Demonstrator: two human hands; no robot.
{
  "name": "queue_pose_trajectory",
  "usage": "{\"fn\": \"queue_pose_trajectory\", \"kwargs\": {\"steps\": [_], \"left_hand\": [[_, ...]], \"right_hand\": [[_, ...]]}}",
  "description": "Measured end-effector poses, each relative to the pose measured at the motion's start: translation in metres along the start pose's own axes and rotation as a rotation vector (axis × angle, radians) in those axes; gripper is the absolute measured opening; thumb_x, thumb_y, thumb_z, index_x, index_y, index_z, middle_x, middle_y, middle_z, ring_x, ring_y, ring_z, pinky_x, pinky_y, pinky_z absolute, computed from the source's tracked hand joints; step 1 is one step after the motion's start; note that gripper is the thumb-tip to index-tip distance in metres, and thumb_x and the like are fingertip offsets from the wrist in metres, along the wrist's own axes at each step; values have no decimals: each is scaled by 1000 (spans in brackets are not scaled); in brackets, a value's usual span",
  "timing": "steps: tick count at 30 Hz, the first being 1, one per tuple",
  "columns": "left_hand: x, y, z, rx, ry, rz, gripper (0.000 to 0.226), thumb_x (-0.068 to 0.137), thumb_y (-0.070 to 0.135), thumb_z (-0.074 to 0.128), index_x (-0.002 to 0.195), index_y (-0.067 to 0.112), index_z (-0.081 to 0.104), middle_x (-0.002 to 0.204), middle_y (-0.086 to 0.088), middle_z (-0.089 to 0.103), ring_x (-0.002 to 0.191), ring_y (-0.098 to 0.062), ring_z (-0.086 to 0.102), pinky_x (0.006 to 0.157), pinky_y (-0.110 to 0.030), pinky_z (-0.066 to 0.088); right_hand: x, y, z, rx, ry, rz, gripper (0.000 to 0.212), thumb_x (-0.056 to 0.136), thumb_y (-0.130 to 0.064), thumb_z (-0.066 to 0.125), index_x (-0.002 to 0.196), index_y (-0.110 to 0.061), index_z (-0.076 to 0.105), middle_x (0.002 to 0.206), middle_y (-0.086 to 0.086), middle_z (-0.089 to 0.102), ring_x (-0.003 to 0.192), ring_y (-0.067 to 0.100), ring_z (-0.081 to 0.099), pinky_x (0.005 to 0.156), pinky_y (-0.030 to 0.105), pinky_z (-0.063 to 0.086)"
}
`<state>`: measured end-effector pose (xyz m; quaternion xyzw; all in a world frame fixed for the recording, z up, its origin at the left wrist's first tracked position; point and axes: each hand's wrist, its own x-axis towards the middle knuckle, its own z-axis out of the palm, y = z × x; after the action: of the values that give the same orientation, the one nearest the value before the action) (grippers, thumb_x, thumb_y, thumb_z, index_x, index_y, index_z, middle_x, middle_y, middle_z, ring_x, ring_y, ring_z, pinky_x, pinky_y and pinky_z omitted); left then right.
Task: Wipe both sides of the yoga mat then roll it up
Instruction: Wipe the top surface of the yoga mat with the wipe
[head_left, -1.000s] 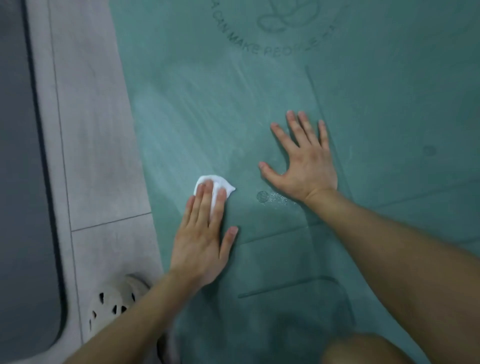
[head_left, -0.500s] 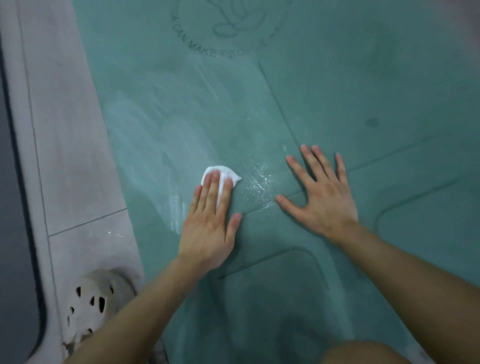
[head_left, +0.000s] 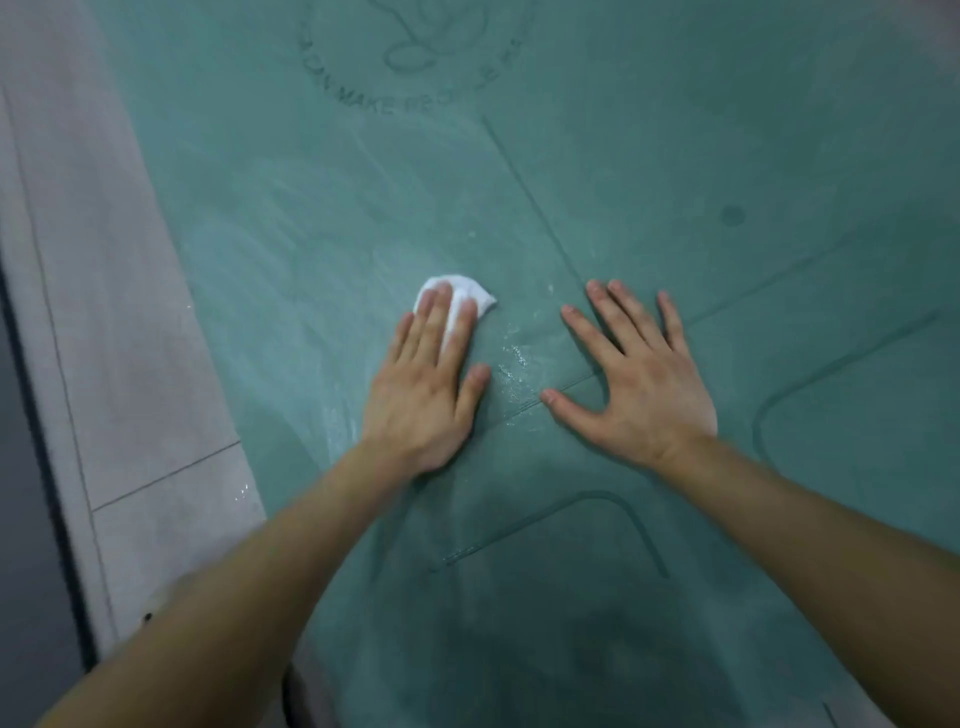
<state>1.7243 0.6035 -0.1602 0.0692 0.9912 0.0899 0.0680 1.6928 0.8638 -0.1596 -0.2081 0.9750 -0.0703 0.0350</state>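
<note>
Grey floor tiles border a green yoga mat; left hand presses a white cloth with straight fingers, right hand lies flat, fingers spread, holding nothing.

The floor is pale grey tile, crossed by a thin grout line. The teal yoga mat lies flat on it, streaked with wet.

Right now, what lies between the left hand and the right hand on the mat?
Only bare mat with a wet, shiny patch and a printed line; no object lies between the left hand and right hand. The head view shows it.
</note>
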Motion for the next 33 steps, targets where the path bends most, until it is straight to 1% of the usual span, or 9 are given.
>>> {"fn": "queue_pose_trajectory", "kwargs": {"steps": [5,9,12,15,18,24,27,30,33], "left_hand": [[105,-34,-17,-2,33,-297,84,104,65,11,168,13,1,176,-13,-4,163,-26,-9,132,-45,-2],[1,37,-7,-21,-20,15,80,109,57,27,168,10,-1,176,-14,-6,163,-26,-11,132,-48,5],[-18,18,-9,-21,-64,140,75,110,55,26,169,17,0,176,-9,-7,163,-22,-10,132,-46,4],[84,-49,-21,5,-41,-86,80,105,64,8,169,18,-1,176,-10,-8,162,-20,-12,132,-43,-3],[149,-64,-26,27,-18,-208,84,103,65,7,168,13,-2,175,-14,-9,162,-24,-13,131,-42,-7],[7,1,-15,73,-149,359,77,111,50,33,168,11,-1,176,-13,-8,163,-26,-9,132,-47,7],[82,-40,-25,110,-102,215,78,108,60,15,169,14,1,176,-14,-6,163,-25,-8,131,-49,10],[180,-47,-36,40,-87,-66,84,103,64,6,168,12,-3,175,-14,-10,162,-23,-13,132,-43,-3],[152,-2,-24,18,-27,46,80,106,58,12,168,7,2,175,-17,-5,163,-27,-9,132,-47,1]], "right_hand": [[-3,0,1,28,39,4,92,93,-82,39,166,-27,30,176,1,14,163,17,4,130,57,8],[-2,2,2,77,67,12,89,93,-73,49,163,-20,37,174,2,21,162,17,11,129,57,10],[-2,2,3,91,65,8,83,95,-62,50,162,-16,38,174,2,23,162,17,13,129,57,10],[-1,2,6,101,74,-1,79,95,-57,51,161,-16,40,173,2,24,162,17,14,129,57,11],[-2,2,8,117,106,4,76,94,-52,53,159,-14,43,172,2,27,162,18,16,129,58,13],[-2,3,6,120,94,-2,76,93,-50,54,158,-12,44,172,3,28,161,18,18,128,58,15],[-2,3,6,120,83,-7,76,94,-51,53,159,-13,44,172,3,27,162,18,17,129,58,14],[-2,4,7,134,102,1,75,94,-50,54,158,-12,45,172,2,28,162,17,16,129,57,13],[-2,2,7,146,116,3,77,92,-50,57,157,-10,46,171,2,30,161,17,18,128,57,15]]}}
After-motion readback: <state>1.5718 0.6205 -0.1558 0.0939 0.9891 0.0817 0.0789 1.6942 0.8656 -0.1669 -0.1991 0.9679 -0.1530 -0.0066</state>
